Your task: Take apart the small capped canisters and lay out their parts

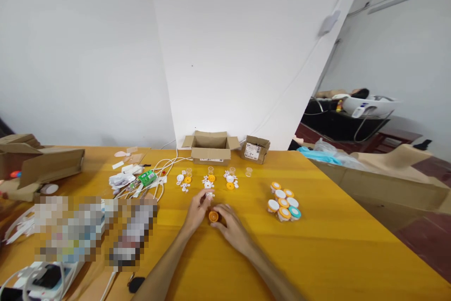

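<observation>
Near the front middle of the table, my right hand (229,227) curls its thumb and fingers round a small round cup (213,216) that looks orange inside. My left hand (198,209) is just beside it, with thumb and forefinger closed on small white pieces (209,195) whose exact shape is too small to tell. Beyond my hands are little groups of white toothed pieces and orange rings (230,186). Clear plastic cups (249,172) stand in a row behind them.
Several capped cups with white, orange and teal lids (283,212) cluster at right. An open cardboard box (210,154) and a smaller box (255,150) stand against the wall. Cables, a green packet (147,177) and a power strip (52,277) crowd the left.
</observation>
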Demonstrator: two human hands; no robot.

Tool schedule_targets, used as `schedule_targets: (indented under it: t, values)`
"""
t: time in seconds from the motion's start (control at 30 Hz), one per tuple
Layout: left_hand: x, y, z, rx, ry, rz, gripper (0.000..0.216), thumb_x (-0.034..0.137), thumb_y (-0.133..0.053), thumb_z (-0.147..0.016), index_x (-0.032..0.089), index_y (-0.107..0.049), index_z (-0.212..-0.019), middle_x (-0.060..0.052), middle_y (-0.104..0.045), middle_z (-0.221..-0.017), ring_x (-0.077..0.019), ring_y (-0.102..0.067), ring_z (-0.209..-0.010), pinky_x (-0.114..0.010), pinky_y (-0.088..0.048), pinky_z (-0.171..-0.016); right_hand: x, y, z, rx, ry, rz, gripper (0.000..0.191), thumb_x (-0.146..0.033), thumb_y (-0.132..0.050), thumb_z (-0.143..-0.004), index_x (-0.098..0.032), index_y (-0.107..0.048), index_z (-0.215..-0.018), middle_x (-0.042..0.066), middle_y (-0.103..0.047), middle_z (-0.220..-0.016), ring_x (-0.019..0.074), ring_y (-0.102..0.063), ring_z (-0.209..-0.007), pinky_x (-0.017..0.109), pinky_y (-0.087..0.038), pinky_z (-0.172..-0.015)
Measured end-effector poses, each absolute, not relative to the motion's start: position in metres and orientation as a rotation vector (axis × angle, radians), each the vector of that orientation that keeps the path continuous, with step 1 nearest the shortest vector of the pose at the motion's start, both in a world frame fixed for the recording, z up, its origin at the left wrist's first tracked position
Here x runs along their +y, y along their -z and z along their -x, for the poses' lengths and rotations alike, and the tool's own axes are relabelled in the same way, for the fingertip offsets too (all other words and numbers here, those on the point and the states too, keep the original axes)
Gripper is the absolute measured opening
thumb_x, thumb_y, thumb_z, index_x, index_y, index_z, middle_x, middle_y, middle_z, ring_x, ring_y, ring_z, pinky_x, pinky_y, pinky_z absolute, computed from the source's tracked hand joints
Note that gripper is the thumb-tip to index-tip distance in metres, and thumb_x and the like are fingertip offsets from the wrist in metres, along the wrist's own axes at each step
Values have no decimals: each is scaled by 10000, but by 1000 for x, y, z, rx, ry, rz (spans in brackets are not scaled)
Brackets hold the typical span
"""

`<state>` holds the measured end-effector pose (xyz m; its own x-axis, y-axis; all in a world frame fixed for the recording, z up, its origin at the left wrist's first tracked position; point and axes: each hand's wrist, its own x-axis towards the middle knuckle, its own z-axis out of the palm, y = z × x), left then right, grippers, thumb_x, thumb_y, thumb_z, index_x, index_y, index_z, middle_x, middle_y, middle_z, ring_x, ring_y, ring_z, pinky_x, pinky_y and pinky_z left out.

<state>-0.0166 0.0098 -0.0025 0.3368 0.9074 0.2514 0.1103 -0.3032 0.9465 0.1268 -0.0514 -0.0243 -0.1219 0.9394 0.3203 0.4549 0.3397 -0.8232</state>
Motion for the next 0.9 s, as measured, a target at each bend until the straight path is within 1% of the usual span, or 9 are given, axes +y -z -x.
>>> schedule_targets:
  t: [0.07,0.13,0.23,0.37,0.43,0.53,0.6,0.73,0.9]
  values:
    - [9,4,16,918,-1072,-1701,446,562,-525,-843,198,-675,-1053,-25,-674,-830,-177,-594,-743,-298,-485,-710,-51,24,-127,-1706,-724,1232,254,-238,-674,-753,-243,-663,-1007,56,-684,-1074,248,-601,-1030,397,-453,-945]
    - [8,3,15,942,-1063,-1732,420,542,-539,-836,202,-667,-1048,-29,-687,-873,-180,-605,-774,-303,-486,-743,-49,24,-129,-1619,-780,1202,264,-307,-679,-764,-236,-657,-1017,54,-688,-1059,239,-617,-1000,383,-472,-919]
    - [5,1,13,976,-1063,-1752,374,518,-563,-819,199,-655,-990,-32,-690,-882,-178,-607,-781,-293,-480,-736,-46,25,-132,-1407,-844,1168,273,-433,-605,-825,-215,-648,-983,59,-704,-984,226,-645,-925,357,-508,-847]
    - [1,-4,11,956,-1019,-1799,345,507,-585,-808,190,-684,-901,-35,-701,-833,-171,-595,-741,-279,-466,-700,-43,23,-136,-1238,-875,1112,388,-569,-554,-838,-208,-647,-946,58,-712,-919,224,-653,-889,337,-520,-816]
    - [-1,-5,10,930,-989,-1810,349,510,-601,-802,187,-709,-878,-34,-707,-802,-162,-580,-699,-274,-461,-674,-43,21,-136,-1254,-900,1077,412,-599,-550,-833,-206,-654,-902,44,-704,-883,214,-646,-861,319,-515,-800]
    - [-3,-5,8,875,-985,-1773,356,507,-633,-790,179,-735,-883,-39,-713,-786,-157,-574,-677,-271,-465,-664,-44,19,-137,-1294,-918,1077,435,-627,-546,-823,-201,-636,-807,7,-648,-745,180,-601,-725,277,-489,-689]
    - [-4,-5,8,845,-990,-1745,372,505,-646,-785,175,-745,-924,-46,-716,-805,-156,-574,-681,-272,-466,-669,-44,18,-137,-1304,-915,1098,458,-646,-530,-823,-200,-615,-760,-15,-590,-667,157,-548,-645,259,-454,-625]
    - [-4,-5,9,807,-998,-1732,412,513,-637,-799,172,-754,-999,-59,-704,-829,-159,-570,-708,-277,-467,-688,-44,19,-137,-1287,-925,1138,526,-714,-485,-811,-205,-597,-734,-24,-547,-619,147,-501,-596,261,-422,-597]
    - [-5,-6,7,774,-1035,-1742,399,509,-678,-773,186,-770,-988,-70,-691,-861,-169,-579,-749,-286,-484,-715,-43,22,-135,-1255,-962,1177,611,-809,-403,-776,-221,-530,-668,-32,-501,-553,146,-464,-529,272,-394,-547]
